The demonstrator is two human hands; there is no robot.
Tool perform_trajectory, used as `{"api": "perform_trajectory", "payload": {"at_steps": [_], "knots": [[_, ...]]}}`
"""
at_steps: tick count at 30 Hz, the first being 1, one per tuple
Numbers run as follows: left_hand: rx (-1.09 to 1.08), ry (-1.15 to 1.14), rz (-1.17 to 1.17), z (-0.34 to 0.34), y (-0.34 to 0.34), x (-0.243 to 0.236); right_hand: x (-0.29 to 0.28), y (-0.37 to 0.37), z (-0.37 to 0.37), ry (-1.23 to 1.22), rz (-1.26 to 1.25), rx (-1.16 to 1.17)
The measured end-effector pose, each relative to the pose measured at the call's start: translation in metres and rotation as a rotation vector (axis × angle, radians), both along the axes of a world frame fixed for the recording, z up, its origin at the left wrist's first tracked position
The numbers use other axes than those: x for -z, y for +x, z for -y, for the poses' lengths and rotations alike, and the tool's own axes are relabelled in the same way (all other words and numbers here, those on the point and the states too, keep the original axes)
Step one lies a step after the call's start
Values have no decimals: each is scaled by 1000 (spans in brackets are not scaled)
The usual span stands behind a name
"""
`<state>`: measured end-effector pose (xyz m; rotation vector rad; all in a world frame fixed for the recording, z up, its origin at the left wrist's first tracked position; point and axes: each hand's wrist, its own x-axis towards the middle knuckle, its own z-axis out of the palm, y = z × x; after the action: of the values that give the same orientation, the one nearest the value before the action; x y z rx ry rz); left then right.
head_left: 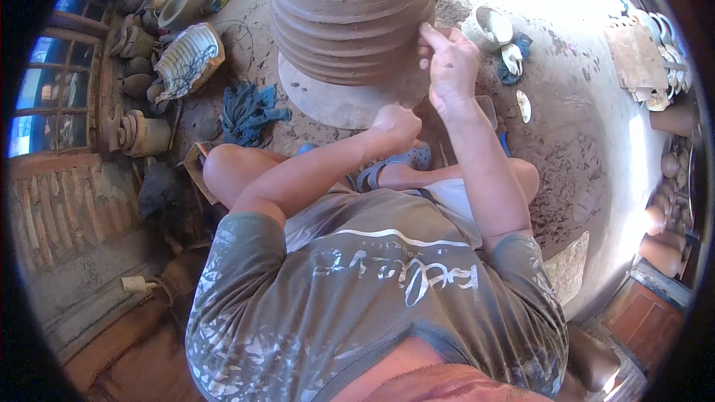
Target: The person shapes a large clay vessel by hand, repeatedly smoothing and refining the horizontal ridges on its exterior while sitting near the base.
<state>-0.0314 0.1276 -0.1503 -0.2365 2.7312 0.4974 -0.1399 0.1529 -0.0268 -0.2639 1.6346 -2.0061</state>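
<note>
A large ridged grey clay pot (350, 15) stands on a pale round board (316, 108) in front of me. My right hand (450, 67) is at the pot's right side, fingers curled, thumb and forefinger pinched against or just beside the ridged wall; anything between them is too small to make out. My left hand (396, 125) is loosely closed over the board's near edge, below the pot, with its fingertips hidden. My crossed legs and blue sandals are under my forearms.
A bundled dark teal cloth (249, 115) lies left of the board, near a ribbed pale container (190, 59) and stacked pots (145, 134). A white bucket (484, 26) stands at right. Scattered clay (562, 179) covers floor at right. More pots (663, 246) line the right side.
</note>
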Motion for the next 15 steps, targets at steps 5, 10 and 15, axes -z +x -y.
{"api": "perform_trajectory", "payload": {"at_steps": [5, 10, 15], "knots": [[-269, 335, -620, -5, -21, 35, 5, 30, 2, -32, 11, 61], [-143, -207, -210, -10, -42, 37, 16, 73, -1, 171, -243, -98], [-237, -202, -104, 11, -14, 18, 32, 109, -23, 60, -584, -329]]}}
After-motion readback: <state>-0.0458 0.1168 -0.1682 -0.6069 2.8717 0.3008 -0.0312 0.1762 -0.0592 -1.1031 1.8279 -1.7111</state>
